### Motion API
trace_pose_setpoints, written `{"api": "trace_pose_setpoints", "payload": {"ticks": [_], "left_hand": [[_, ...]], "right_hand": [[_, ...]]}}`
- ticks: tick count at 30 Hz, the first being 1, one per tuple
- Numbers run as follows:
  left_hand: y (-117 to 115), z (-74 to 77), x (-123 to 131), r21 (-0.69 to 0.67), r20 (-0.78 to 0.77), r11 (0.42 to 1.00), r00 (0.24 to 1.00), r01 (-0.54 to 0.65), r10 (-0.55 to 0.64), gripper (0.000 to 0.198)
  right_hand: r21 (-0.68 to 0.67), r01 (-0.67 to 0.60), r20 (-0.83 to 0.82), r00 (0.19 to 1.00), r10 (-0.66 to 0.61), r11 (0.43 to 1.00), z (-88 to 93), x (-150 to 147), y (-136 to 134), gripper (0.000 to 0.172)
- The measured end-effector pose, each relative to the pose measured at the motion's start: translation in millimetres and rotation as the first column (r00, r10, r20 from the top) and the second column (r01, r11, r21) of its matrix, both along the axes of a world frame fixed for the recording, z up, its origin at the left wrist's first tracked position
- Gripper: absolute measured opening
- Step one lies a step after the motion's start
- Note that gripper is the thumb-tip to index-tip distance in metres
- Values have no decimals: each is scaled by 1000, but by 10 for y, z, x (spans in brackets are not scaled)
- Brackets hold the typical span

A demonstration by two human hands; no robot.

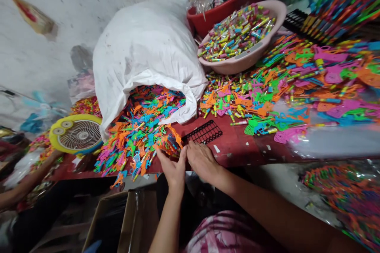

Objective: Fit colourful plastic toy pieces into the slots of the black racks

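The black rack lies on the red table, a little back from the front edge and just beyond the two hands. Its long axis runs mostly along that edge but slants: the left end sits closer to the front edge and to the orange pieces, while the right end points away, towards the pink basin at the back.

The left hand is at the front edge, palm partly turned up, thumb and fingers spread around the near side of the orange pieces; whether it grips any cannot be told. The right hand is bent over the front edge beside it, fingers curled close to the rack's near left corner, and what is under those fingers is hidden.

Room for moving lies mainly to the right of the rack, where a strip of red surface with pale scraps follows the front edge as far as the clear plastic. To the left, the heap of coloured pieces spills right to the front edge, a few pieces overhanging it. Behind, the white sack opens towards the front edge and limits that side.
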State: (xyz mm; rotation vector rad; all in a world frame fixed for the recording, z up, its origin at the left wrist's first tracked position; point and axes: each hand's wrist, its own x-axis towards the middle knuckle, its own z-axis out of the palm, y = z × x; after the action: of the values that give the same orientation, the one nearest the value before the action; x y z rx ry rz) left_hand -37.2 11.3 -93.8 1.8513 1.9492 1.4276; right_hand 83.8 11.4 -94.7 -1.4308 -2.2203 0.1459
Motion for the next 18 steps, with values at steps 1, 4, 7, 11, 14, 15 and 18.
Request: {"api": "trace_pose_setpoints", "payload": {"ticks": [1, 4, 7, 11, 14, 15, 18], "left_hand": [[22, -52, 3, -20, 19, 1000, 1000, -22, 22, 94], [86, -99, -36, 7, 45, 993, 992, -117, 116, 93], [101, -49, -142, -49, 60, 998, 998, -25, 28, 95], [66, -36, -267, -87, 95, 996, 996, 2, 6, 90], [78, -113, -275, -40, 102, 998, 993, -50, 54, 91], [92, -139, -265, -30, 112, 998, 992, -48, 51, 93], [140, -179, -242, -41, 154, 999, 988, -18, 24, 93]], "right_hand": [[11, -4, 3, 1000, 4, 1000, -7, 0, -19, 34], [9, -26, 10, 1000, 26, 1000, -1, -17, -99, 35], [-61, -81, -18, 997, 80, 995, 67, 0, -189, 31], [-115, -223, -117, 971, 210, 968, 205, 257, -203, 16], [-82, -139, -100, 986, 131, 987, 306, 708, -25, 16], [-57, -25, -101, 995, 20, 998, 342, 898, 76, 19], [-16, 201, -167, 965, -201, 979, 452, 1471, 461, 20]]}}
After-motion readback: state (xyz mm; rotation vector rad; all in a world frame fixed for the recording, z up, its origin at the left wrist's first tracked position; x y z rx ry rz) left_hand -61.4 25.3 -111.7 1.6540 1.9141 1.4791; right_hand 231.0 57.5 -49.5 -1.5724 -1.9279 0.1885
